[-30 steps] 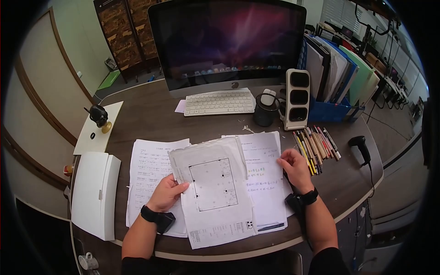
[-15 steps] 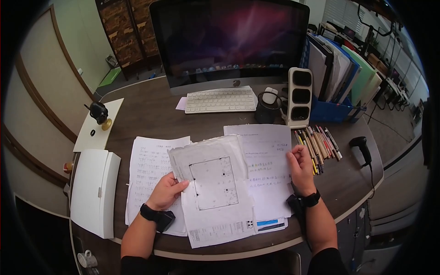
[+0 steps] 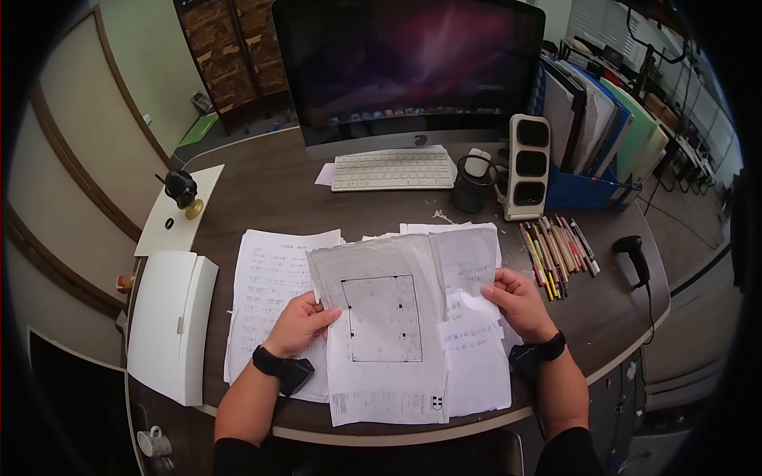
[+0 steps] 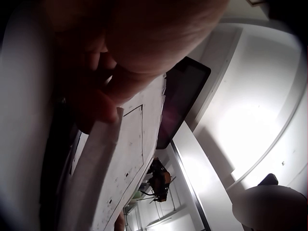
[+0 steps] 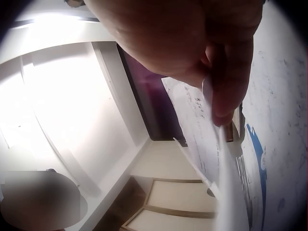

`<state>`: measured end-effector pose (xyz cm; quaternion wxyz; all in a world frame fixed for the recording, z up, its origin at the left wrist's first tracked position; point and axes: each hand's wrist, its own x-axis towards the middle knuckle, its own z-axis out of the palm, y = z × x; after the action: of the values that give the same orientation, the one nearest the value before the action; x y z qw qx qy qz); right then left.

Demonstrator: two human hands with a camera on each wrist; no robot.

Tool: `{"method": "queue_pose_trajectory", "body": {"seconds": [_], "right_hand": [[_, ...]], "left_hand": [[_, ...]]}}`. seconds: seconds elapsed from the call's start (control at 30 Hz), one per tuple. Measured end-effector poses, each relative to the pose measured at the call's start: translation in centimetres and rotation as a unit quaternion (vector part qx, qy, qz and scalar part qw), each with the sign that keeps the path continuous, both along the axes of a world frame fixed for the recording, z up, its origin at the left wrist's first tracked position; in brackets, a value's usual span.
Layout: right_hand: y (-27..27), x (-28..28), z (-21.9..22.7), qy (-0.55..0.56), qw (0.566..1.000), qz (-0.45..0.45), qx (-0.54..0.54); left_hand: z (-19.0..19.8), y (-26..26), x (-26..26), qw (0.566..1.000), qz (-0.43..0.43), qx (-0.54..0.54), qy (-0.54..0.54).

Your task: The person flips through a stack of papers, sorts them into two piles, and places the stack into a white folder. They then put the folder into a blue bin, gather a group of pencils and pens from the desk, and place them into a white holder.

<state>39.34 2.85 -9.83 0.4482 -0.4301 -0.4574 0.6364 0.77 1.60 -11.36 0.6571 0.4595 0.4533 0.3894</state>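
Desk [image 3: 262,178], dark-topped | monitor [image 3: 413,63] toward its far edge | drawing sheet [image 3: 385,317] by the near edge, left side pinched in the person's left hand [image 3: 304,324] | handwritten sheet [image 3: 468,262] just right, its right side pinched by the right hand [image 3: 520,303] | pencils [image 3: 556,250] lying toward the right edge

creased white plan sheet [image 3: 381,325], printed side up, overlapping handwritten sheet [image 3: 478,369], both tilted

On the desk [image 3: 270,186], keyboard [image 3: 393,170] before monitor [image 3: 413,67], cup [image 3: 474,190] right of keyboard. Pencils [image 3: 559,258] between papers [image 3: 274,274] and scanner [image 3: 633,252].
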Motion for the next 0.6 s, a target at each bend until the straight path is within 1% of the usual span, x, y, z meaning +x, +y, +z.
{"method": "queue_pose_trajectory", "body": {"seconds": [0.07, 0.1, 0.2, 0.23, 0.3, 0.33, 0.37, 0.43, 0.6], "right_hand": [[0.0, -0.3, -0.7, -0.020, 0.999, 0.031, 0.003], [-0.2, -0.7, -0.5, -0.021, 0.999, 0.032, 0.004], [-0.5, -1.7, -0.1, -0.054, 0.995, 0.079, -0.007], [-0.7, -2.0, 0.2, -0.056, 0.995, 0.082, -0.006], [-1.2, -2.9, 1.1, -0.035, 0.995, 0.088, -0.043], [-1.1, -2.8, 0.8, -0.023, 0.993, 0.108, -0.040], [-1.1, -2.9, 0.6, -0.024, 0.993, 0.110, -0.039], [-1.3, -3.3, 0.4, 0.022, 0.991, 0.116, -0.060], [-1.9, -4.0, 0.4, 0.013, 0.985, 0.162, -0.055]], "left_hand": [[-0.7, 0.1, 0.1, 1.000, 0.011, 0.003, -0.007], [-1.0, 0.1, 0.1, 1.000, 0.020, 0.006, -0.013], [0.4, -0.1, 0.2, 1.000, 0.000, -0.005, 0.014], [0.3, -0.1, 0.1, 1.000, 0.003, -0.004, 0.013], [0.1, 0.0, 0.1, 1.000, -0.007, -0.003, 0.014], [-0.1, 0.0, 0.1, 1.000, -0.005, -0.003, 0.013], [-0.3, 0.0, 0.1, 1.000, -0.006, -0.003, 0.018], [-0.1, -0.1, 0.1, 1.000, -0.007, -0.003, 0.022], [0.3, -0.4, 0.3, 1.000, -0.006, -0.012, 0.012]]}}
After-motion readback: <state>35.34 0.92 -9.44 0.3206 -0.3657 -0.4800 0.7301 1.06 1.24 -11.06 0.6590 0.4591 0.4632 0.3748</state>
